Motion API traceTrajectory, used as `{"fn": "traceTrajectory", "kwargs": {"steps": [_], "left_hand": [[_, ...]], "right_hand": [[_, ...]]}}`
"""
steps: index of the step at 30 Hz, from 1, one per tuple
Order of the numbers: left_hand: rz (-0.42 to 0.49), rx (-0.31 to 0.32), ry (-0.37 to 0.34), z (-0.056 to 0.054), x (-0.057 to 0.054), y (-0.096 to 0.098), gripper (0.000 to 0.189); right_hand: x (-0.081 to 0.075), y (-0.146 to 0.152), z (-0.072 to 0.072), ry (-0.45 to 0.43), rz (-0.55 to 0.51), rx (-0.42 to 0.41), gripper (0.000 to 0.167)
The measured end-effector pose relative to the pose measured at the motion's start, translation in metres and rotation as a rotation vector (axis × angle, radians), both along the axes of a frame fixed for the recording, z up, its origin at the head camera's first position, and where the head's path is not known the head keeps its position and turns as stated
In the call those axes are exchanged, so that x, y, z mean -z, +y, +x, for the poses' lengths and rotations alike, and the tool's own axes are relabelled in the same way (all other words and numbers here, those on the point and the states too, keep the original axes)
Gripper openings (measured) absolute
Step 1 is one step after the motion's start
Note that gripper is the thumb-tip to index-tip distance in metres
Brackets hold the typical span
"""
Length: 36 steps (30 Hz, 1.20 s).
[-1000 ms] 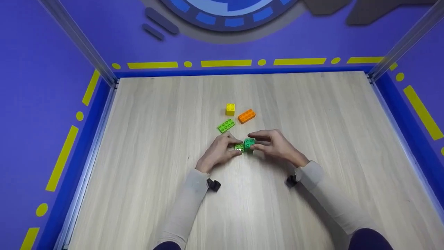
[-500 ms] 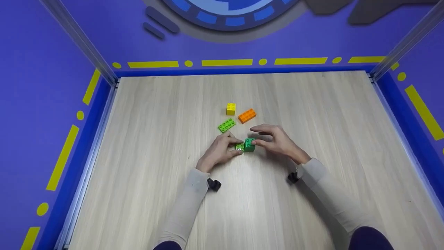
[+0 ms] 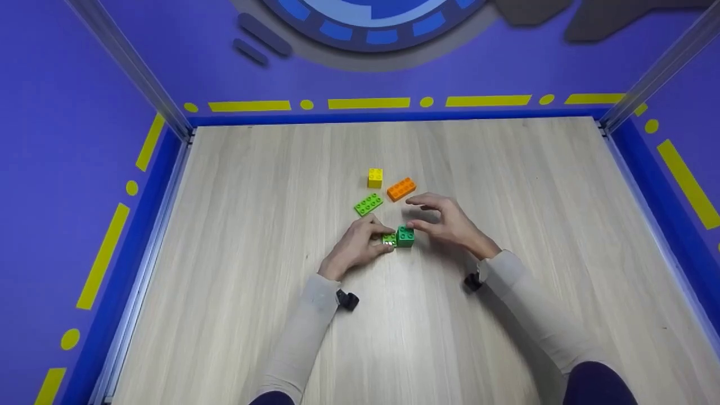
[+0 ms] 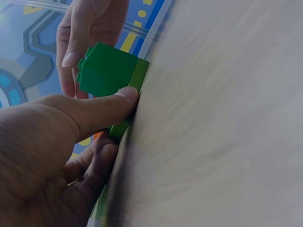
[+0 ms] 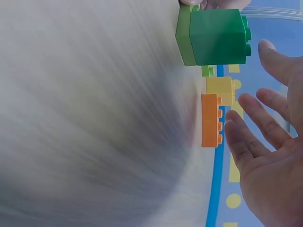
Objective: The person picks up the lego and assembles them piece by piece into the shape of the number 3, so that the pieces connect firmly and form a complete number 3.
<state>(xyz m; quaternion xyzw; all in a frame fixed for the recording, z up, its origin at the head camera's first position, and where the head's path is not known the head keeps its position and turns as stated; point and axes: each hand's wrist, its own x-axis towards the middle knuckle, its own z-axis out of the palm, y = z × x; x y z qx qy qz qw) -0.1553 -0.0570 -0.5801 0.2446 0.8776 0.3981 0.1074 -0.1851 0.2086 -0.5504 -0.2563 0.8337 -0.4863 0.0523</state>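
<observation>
A dark green 2x2 building block (image 3: 405, 237) sits on the right end of a flat light green block (image 3: 388, 239), flush at the side in the right wrist view. With thumb and fingers my left hand (image 3: 356, 243) pinches the light green block's long sides near its left end, down at the tabletop. In the left wrist view the thumb lies along the light green block (image 4: 138, 74) just under the dark green block (image 4: 110, 70). My right hand (image 3: 450, 225) is beside and above the dark green block, fingers spread and apart from it, with nothing in its grasp (image 5: 272, 118).
Beyond the hands lie a second flat light green block (image 3: 368, 204), an orange 2x4 block (image 3: 401, 189) and a yellow 2x2 block (image 3: 375, 178). The wooden tabletop (image 3: 253, 225) is bordered by blue walls (image 3: 360, 79) at the back and sides.
My right hand has let go of the dark green block and moved up and away from it, its fingers spreading. The left hand has kept its hold on the light green block.
</observation>
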Motion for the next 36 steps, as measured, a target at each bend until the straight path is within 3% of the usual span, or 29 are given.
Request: {"fn": "traceTrajectory", "kwargs": {"steps": [17,36], "left_hand": [[0.014,-0.012,-0.035,0.000,0.002,0.000,0.039],[0.001,-0.006,-0.020,-0.001,-0.001,0.000,0.041]], "right_hand": [[-0.008,-0.001,-0.016,0.047,0.043,-0.023,0.051],[-0.016,-0.003,-0.032,0.057,0.126,0.074,0.056]]}}
